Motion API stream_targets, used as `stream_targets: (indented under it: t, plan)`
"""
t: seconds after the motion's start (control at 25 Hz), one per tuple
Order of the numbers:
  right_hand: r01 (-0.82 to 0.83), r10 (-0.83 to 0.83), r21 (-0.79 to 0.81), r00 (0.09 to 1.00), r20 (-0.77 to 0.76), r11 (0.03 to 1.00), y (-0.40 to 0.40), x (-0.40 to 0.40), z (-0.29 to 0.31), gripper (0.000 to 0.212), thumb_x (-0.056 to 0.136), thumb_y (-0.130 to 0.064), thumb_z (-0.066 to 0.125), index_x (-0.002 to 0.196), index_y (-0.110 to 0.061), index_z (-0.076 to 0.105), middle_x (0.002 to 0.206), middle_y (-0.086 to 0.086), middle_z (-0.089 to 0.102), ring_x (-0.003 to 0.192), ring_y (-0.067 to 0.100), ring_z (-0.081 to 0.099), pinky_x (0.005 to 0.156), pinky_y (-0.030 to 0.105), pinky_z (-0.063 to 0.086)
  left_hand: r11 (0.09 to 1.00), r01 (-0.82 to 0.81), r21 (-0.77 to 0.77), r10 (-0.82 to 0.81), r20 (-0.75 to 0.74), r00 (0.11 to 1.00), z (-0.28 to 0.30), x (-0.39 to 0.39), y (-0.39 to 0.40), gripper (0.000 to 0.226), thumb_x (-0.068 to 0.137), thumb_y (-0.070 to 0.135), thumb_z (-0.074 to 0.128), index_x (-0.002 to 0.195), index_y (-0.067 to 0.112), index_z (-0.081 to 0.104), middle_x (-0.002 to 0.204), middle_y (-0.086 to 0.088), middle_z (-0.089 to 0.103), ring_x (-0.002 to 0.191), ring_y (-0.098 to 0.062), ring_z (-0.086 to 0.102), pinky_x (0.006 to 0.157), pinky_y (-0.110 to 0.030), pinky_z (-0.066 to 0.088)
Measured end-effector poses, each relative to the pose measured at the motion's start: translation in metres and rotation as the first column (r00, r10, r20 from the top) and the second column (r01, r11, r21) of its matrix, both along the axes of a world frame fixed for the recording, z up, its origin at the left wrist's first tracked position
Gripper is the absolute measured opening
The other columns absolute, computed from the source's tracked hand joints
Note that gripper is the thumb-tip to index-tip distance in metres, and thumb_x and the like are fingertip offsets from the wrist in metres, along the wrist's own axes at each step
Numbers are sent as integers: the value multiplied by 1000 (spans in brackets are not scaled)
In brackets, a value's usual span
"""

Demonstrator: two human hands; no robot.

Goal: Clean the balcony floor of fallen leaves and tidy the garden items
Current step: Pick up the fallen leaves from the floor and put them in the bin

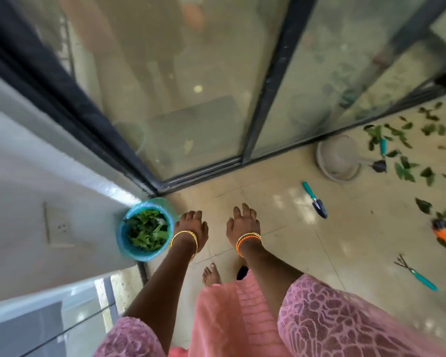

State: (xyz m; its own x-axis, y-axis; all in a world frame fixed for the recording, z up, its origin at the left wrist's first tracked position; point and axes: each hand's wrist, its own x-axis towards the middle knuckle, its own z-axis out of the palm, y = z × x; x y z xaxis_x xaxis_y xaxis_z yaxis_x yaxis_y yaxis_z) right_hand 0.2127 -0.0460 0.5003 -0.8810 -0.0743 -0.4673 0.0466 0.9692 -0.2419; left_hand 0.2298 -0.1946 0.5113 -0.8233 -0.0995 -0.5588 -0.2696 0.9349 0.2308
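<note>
Both hands, left (192,225) and right (242,221), are held out empty with fingers loosely spread, just right of the blue bin (145,230), which is parked in the corner holding gathered leaves. Fallen leaves (404,171) and a trowel (316,200) remain scattered far right on the floor (281,202), judged uncollected.

Soft, bright daylight fills the scene, leaving pale dappled patches on the tiled floor (281,202) and only faint shadows. The glass door (178,86) shows hazy reflections (nothing sharp behind it). Straight frame lines bow toward the edges, and the leaves (407,171) at far right are smeared by blur.
</note>
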Motion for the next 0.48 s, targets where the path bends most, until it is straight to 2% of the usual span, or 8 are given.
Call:
stream_targets:
  t: [0.2,0.36,0.48]
  plan:
    - [322,-323,-29,942,-94,946,115,-6,50,50,98,-32,33,145,-14,30,154,9,21,139,28,22,107,41,33,955,295,-21,-296,-60,953,57,-50,113,50,99,32,33,146,13,29,150,-6,34,137,-26,30,109,-37,29]
    - [547,-548,-61,816,-183,835,226,-8,73,49,98,-31,35,143,-13,33,152,12,27,137,30,26,106,42,35,854,518,-54,-521,-109,847,85,-76,231,51,100,33,31,147,13,27,151,-6,32,137,-25,30,109,-36,29]
    - [658,-659,-73,732,-175,750,310,1,86,49,97,-31,36,143,-12,33,152,12,26,137,30,26,106,42,33,774,630,-57,-631,-139,763,96,-79,337,52,100,34,31,147,13,27,151,-7,32,138,-24,30,110,-36,28]
